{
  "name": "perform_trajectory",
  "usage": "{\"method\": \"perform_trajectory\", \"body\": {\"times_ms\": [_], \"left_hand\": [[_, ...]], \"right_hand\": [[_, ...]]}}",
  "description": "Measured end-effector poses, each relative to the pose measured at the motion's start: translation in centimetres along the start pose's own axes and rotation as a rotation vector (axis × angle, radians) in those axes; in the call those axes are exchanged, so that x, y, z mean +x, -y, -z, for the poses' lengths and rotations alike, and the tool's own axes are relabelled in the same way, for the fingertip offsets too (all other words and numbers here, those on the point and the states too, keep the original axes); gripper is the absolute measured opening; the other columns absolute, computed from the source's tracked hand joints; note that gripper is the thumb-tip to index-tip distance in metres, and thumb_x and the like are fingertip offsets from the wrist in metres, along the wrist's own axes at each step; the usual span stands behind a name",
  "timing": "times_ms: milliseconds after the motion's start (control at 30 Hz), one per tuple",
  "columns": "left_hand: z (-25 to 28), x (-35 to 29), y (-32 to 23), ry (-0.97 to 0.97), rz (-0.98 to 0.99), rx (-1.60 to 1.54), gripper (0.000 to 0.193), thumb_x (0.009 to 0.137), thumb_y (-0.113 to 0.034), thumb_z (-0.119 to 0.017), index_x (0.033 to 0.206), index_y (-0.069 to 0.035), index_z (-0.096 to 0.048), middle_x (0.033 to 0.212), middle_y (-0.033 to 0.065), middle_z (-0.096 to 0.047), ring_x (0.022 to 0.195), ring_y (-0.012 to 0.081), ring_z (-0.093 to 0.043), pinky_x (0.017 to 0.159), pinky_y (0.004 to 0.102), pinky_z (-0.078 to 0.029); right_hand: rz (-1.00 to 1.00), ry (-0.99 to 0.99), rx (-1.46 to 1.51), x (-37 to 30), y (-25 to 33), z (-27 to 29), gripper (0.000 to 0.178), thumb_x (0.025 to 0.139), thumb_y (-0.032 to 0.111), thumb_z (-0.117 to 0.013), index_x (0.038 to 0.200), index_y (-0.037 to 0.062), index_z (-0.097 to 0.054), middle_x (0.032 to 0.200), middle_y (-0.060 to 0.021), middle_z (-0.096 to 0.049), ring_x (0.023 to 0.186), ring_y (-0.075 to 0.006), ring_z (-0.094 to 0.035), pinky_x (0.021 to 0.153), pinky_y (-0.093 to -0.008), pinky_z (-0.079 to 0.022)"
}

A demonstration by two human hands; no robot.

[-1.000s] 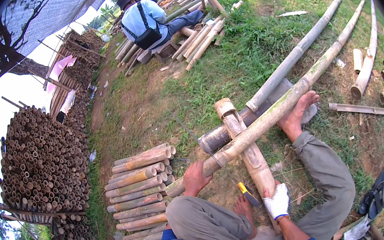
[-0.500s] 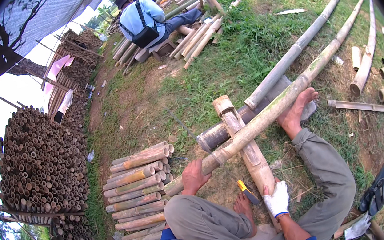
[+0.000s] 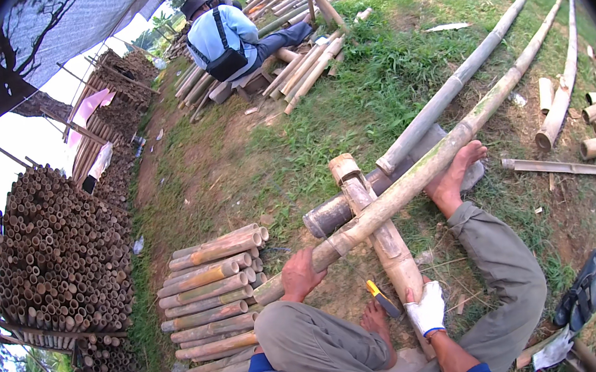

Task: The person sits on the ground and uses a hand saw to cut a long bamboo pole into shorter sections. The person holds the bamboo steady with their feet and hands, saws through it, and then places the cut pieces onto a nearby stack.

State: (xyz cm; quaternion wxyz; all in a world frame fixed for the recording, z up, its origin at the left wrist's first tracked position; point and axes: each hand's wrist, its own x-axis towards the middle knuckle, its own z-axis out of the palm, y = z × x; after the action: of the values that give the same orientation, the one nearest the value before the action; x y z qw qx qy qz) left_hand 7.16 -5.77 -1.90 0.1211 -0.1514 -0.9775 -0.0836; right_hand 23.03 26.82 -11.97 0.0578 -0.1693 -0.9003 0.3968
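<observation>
Where both hands grip it, the bamboo pole (image 3: 415, 181) looks mottled green-tan.

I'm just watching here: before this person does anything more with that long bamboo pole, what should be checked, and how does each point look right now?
1. Long bamboo pole resting across the short bamboo support: ok.
2. Left hand, bare, gripping the pole near its cut end: ok.
3. Right hand, in a white glove, resting on the support's near end: ok.
4. Bare foot pressed against the pole to steady it: ok, though unprotected.
5. Yellow-handled tool on the ground between the hands, within easy reach: ok; its blade type, cannot tell.
6. Seated person in blue shirt well away from the pole: ok.
</observation>
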Motion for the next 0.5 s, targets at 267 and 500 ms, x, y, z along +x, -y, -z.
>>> {"method": "perform_trajectory", "body": {"times_ms": [267, 500], "left_hand": [[-0.2, -0.1, 0.1, 0.004, -0.016, 0.027, 0.068, 0.067, -0.036, -0.098, 0.122, -0.010, -0.066, 0.101, 0.0112, -0.068, 0.097, 0.0332, -0.070, 0.085, 0.0454, -0.057], [-0.7, -0.5, 1.1, 0.010, -0.007, 0.044, 0.067, 0.068, -0.036, -0.097, 0.121, -0.010, -0.066, 0.099, 0.0111, -0.068, 0.095, 0.0335, -0.070, 0.084, 0.0460, -0.058]], "right_hand": [[0.022, -0.018, -0.001, 0.0, -0.7, -0.4, 0.066, 0.097, 0.043, -0.074, 0.140, -0.0052, -0.061, 0.121, -0.0276, -0.063, 0.116, -0.0466, -0.061, 0.102, -0.0528, -0.051], [0.013, -0.013, 0.010, -0.1, -0.1, -0.2, 0.065, 0.098, 0.039, -0.074, 0.142, -0.0072, -0.060, 0.125, -0.0284, -0.065, 0.119, -0.0465, -0.063, 0.105, -0.0501, -0.051]]}}
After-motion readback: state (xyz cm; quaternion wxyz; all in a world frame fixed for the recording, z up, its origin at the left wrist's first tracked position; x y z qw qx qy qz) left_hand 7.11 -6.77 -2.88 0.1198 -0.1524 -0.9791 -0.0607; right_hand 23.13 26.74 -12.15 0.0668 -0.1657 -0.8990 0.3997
